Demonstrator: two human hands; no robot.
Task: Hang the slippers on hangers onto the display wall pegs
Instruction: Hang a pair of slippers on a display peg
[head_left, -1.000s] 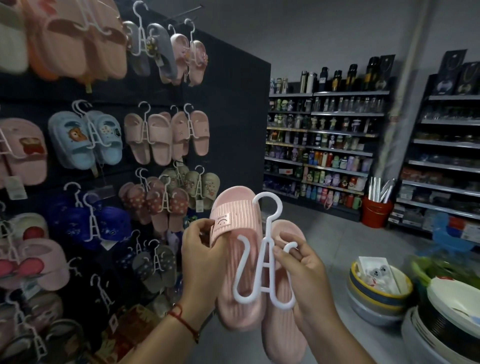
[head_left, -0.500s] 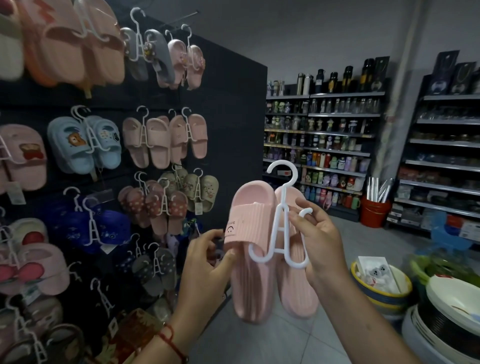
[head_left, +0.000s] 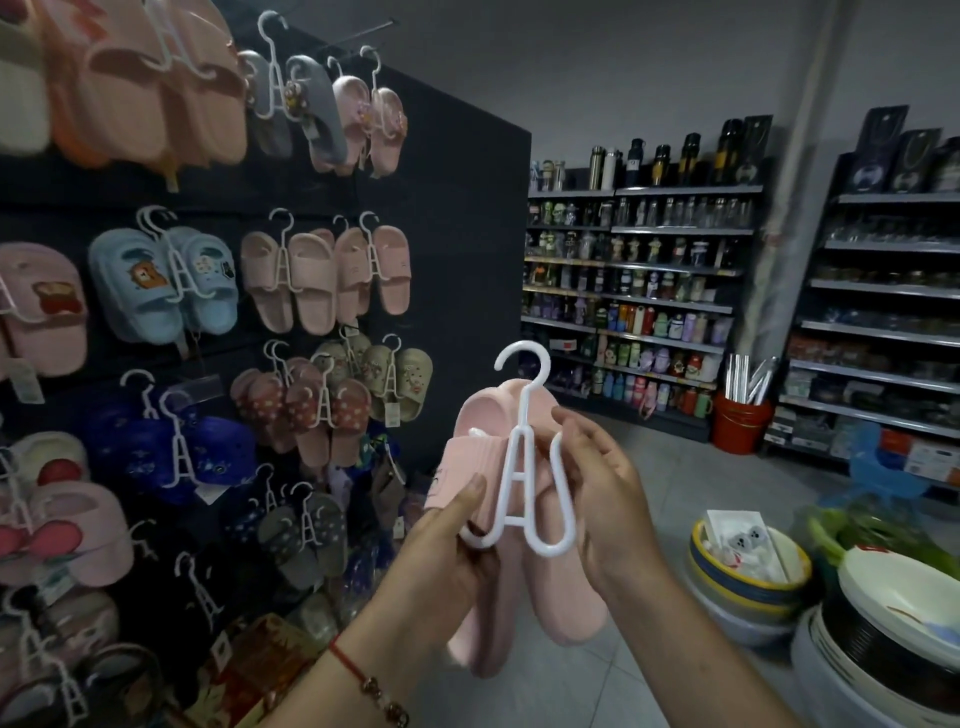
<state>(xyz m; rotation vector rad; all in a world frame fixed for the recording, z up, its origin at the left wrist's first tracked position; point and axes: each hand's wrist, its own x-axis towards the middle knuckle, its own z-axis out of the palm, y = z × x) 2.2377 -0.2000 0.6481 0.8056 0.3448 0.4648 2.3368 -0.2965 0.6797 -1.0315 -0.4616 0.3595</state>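
Note:
A pair of pink slippers (head_left: 561, 597) hangs on a white plastic hanger (head_left: 519, 467) in front of me, at the centre of the head view. My left hand (head_left: 447, 561) grips the left slipper's strap and the hanger's lower left loop from below. My right hand (head_left: 597, 493) holds the hanger's right arm and the right slipper. The hanger's hook points up, free of any peg. The black display wall (head_left: 457, 218) stands to the left, with many slipper pairs on hangers. A bare peg (head_left: 363, 32) sticks out near its top.
Stacked bowls and basins (head_left: 748, 577) stand at the lower right. A red bucket (head_left: 740, 421) sits on the floor by shelves of bottles (head_left: 634, 291) at the back. Grey floor lies between them and the wall.
The slipper pair has shifted right and turned upright, with the hook higher. My left hand moved from the strap's side to below the hanger; both slippers now sit together on the hanger.

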